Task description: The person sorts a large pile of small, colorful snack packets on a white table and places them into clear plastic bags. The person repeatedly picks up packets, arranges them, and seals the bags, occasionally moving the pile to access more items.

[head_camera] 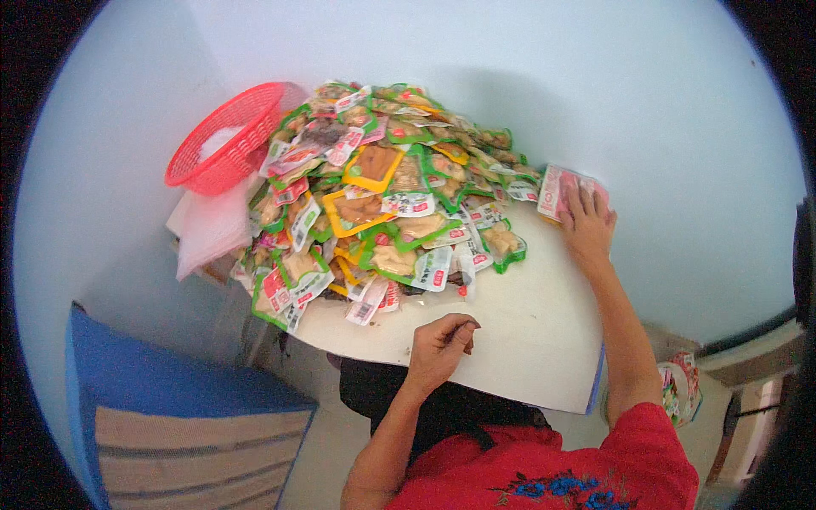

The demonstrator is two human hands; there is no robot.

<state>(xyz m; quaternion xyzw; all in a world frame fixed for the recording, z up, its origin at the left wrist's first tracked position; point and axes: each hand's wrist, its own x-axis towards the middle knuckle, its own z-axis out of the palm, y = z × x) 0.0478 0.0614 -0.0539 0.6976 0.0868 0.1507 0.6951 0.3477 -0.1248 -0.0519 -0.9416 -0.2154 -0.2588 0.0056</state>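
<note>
On the right side of the white table (542, 338), my right hand (586, 223) reaches out over pink-and-white flat packets (554, 191) by the wall. Its fingers lie across their top; whether they grip is unclear. My left hand (443, 347) hovers at the near table edge with curled fingers and the thumb against them, and nothing shows in it. Before me rises a large heap of sealed plastic food packets (376, 210), mostly with green or yellow borders. A separate green-edged packet (503, 245) lies at the heap's right edge, nearest the bare tabletop.
A red plastic basket (223, 146) tilts at the heap's left, with white material inside. Pale translucent sheeting (213, 229) hangs below it. A blue-framed piece with a woven panel (197, 446) stands lower left. On the floor at right sits a container of packets (682, 389). Walls border the table.
</note>
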